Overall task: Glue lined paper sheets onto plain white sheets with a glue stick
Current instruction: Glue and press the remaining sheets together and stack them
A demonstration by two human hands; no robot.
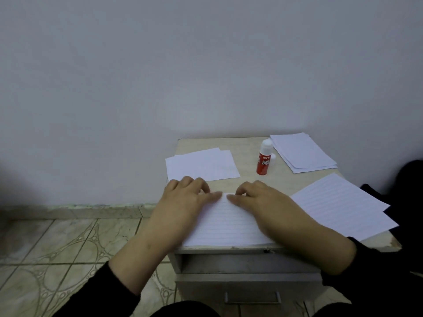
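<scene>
Head view, looking down at a small pale cabinet top [247,145] set against a plain grey-white wall; I see both of my hands lying on a lined paper sheet [226,223] at the near edge of the top, its lines running side to side; my left hand [183,202] rests palm down on the sheet's left part, thumb stretched flat toward the middle, the other fingers bent at the far edge, pressing and holding nothing; my right hand [263,202] lies the same way on the right part, thumb flat and pointing at the left thumb, the two thumb tips near each other but apart; whether a plain sheet lies under the lined one I cannot tell; beyond the left hand lie plain white sheets [201,164], loosely overlapped; a red glue stick [263,159] with a white top stands upright behind the right hand, and a small white cap [273,155] lies just beside it; a stack of paper [302,152] sits at the far right corner, and more lined sheets [343,204] lie at the right edge, overhanging it; below the top a drawer [247,287] with a metal handle shows; a patterned tile floor [68,243] lies to the left.
</scene>
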